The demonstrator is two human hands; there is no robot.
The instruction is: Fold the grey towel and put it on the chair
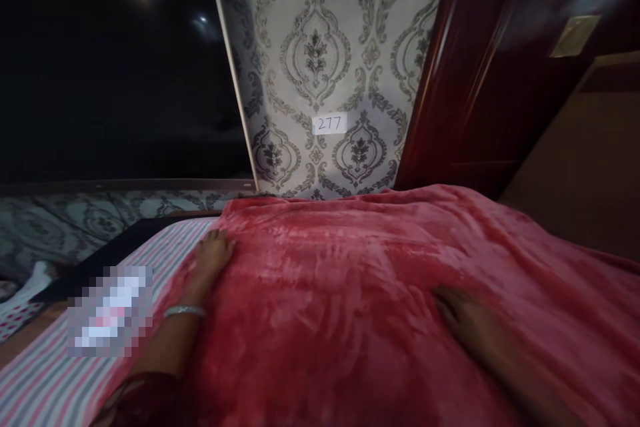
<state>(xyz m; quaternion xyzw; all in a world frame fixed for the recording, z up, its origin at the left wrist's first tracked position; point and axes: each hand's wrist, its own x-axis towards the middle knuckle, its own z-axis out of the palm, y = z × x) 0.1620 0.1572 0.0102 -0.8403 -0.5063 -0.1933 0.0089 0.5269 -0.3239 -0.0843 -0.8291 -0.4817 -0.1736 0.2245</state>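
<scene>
Nearest the lens, a plush red fleece blanket [350, 293], spread over the bed and filling the lower middle and right of the view. On it, both hands pressed flat, palms down, fingers loosely spread, gripping nothing. Left hand [213, 255] at the blanket's left edge, fingertips just where red pile meets sheet, with a silver bangle [184, 311] round the wrist and a dark red patterned sleeve [140, 400] at the bottom edge. Right hand [463, 320] further right and lower, resting on the blanket's top surface, in shadow, forearm running off the lower right. Beyond the left hand, a pink, white and grey striped bedsheet [45, 380], bare beside the blanket, partly covered by a pixelated patch. Past the sheet, a dark strip along the bed's far side. Behind the bed, grey-and-white damask wallpaper [325, 47] bearing a small white label [329, 123] marked 277. Left of it, a large dark glossy panel [110, 67] with two light reflections. Right of the wallpaper, a dark red polished wooden panel [460, 67], then a brown surface [585, 167] at far right.
</scene>
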